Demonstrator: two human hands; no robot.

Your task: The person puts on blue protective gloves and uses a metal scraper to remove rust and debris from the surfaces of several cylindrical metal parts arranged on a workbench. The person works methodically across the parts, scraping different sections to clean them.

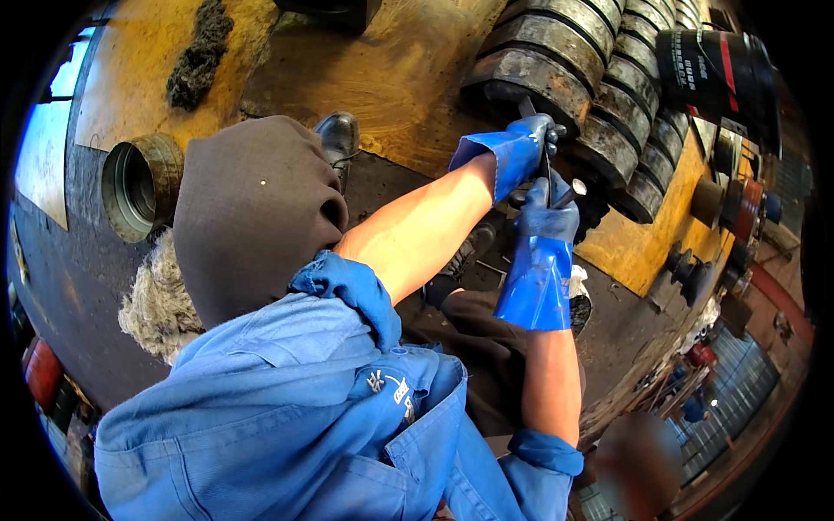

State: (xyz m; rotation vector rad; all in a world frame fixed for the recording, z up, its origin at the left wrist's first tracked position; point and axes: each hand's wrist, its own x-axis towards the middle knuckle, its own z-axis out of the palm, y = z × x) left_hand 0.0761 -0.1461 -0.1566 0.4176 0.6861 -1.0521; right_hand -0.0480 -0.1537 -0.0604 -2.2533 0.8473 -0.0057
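Note:
My left hand (519, 149), in a blue rubber glove, is closed round a narrow dark metal bar (526, 106) at the near end of a row of thick steel rings (534, 80). The bar's flat tip sticks out toward the end ring; I cannot tell whether it touches. Just below, my right hand (546, 227), also gloved in blue, is closed round a short dark rod with a pale round end (578, 186). The fingers partly hide both tools, so their exact kinds do not show. Both gloves are close together.
More rows of rings (612, 143) lie to the right, with a black bucket (712, 82) beyond. Yellow stained plates (382, 82) cover part of the floor. At left are a round metal can (143, 187), a pale fibre bundle (161, 295) and a dark fibre clump (200, 56).

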